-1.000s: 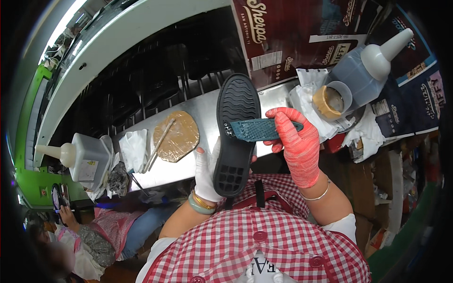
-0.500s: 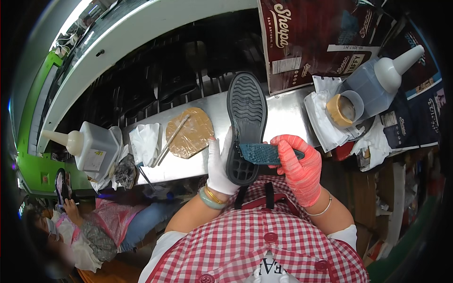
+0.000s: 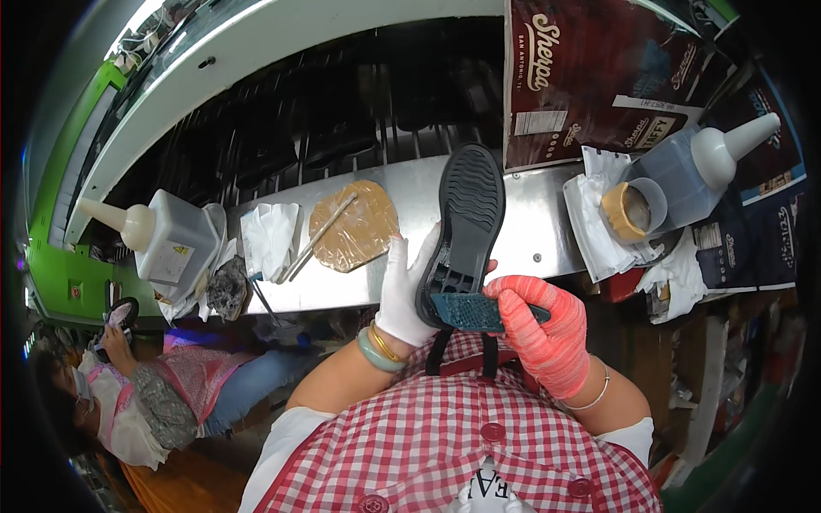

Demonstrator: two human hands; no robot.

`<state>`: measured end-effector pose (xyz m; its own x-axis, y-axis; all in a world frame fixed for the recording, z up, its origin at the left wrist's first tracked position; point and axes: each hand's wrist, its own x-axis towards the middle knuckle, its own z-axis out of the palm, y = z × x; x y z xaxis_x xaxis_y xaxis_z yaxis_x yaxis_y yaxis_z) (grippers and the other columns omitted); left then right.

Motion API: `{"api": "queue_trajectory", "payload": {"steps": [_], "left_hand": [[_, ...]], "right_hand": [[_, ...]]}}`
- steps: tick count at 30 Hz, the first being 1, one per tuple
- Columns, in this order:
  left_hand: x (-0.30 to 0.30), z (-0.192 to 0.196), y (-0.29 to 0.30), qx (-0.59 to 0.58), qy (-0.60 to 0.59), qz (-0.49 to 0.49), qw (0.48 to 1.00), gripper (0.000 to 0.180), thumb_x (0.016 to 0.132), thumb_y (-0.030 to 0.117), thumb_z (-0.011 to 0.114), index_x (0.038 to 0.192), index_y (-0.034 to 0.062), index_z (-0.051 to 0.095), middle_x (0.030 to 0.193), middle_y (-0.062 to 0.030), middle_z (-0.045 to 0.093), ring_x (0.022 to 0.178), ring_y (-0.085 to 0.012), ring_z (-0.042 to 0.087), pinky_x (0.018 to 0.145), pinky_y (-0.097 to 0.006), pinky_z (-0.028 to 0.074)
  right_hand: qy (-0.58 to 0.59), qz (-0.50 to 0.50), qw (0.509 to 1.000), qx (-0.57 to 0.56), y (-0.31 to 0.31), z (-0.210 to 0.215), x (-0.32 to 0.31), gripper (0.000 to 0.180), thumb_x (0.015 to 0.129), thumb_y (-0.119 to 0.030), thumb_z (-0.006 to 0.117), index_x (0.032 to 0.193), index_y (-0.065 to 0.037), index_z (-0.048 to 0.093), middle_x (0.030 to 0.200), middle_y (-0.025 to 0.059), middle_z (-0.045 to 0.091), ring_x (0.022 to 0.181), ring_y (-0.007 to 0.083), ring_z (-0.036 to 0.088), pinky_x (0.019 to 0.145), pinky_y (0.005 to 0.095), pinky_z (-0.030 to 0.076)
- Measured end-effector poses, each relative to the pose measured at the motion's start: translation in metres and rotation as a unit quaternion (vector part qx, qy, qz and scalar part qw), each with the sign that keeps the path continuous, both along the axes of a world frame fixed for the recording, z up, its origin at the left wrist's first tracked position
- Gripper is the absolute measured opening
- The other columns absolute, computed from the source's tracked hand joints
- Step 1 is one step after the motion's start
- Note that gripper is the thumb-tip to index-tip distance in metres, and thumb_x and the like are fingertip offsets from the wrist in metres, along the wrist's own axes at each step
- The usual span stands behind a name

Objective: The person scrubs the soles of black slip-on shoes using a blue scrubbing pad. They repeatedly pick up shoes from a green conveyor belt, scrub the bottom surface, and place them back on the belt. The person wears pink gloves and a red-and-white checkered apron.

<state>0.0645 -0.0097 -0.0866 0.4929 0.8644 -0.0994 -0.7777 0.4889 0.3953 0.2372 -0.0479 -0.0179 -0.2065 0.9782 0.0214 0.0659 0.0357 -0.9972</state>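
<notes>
A black shoe sole (image 3: 472, 201), wavy tread facing up and toe pointing away, is held up over the front edge of the metal bench. My left hand (image 3: 404, 295), in a white glove, closes on its heel end from the left side. My right hand (image 3: 547, 332), in a pink-red glove, pinches one end of a flat dark-teal brush (image 3: 466, 313) with a dotted surface. The brush lies across the heel of the sole and hides most of the recessed squares there. Whether bristles touch the sole cannot be made out.
Left on the metal bench (image 3: 333, 286) are a nozzle bottle (image 3: 175, 244), white paper (image 3: 269, 239) and a plastic-wrapped tan pad (image 3: 368, 214) with a stick (image 3: 329, 227). At right stand a carton (image 3: 590, 85), a small cup (image 3: 629, 212) and another nozzle bottle (image 3: 684, 171). A person (image 3: 162, 385) sits at left.
The brush has slid across the heel toward its near end. The sole now leans a little more to the right. The whole view has also shifted slightly.
</notes>
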Motion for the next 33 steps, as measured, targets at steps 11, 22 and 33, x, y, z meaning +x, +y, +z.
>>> {"api": "queue_trajectory", "payload": {"steps": [11,22,33], "left_hand": [[-0.018,0.01,-0.008,-0.074,0.06,-0.151,0.984,0.084,0.091,0.065,0.011,0.141,-0.0002,0.026,0.141,-0.0162,0.037,0.129,-0.0231,0.037,0.111,-0.034,0.024],[-0.03,0.013,0.003,-0.057,0.158,-0.286,0.943,0.093,0.084,0.074,0.014,0.139,0.0012,0.031,0.124,-0.0213,0.053,0.106,-0.0302,0.059,0.091,-0.038,0.05],[-0.04,-0.003,0.01,0.008,0.163,-0.383,0.909,0.103,0.079,0.08,0.011,0.135,-0.0023,0.037,0.113,-0.026,0.057,0.08,-0.0374,0.066,0.059,-0.039,0.058]], "right_hand": [[-0.04,0.173,0.969,-0.172,0.029,0.047,0.0,0.024,0.091,-0.02,0.056,0.1,0.001,0.063,0.083,0.0059,0.064,0.066,0.0094,0.059,0.059,0.0229,0.049],[-0.136,0.249,0.934,-0.218,0.048,0.067,-0.028,0.021,0.084,-0.019,0.063,0.094,0.0,0.066,0.079,0.0047,0.064,0.054,0.0078,0.056,0.049,0.0206,0.046],[-0.119,0.266,0.935,-0.2,0.049,0.054,-0.006,0.019,0.081,-0.015,0.064,0.093,0.0,0.068,0.079,0.0059,0.065,0.061,0.009,0.057,0.055,0.022,0.048]]}}
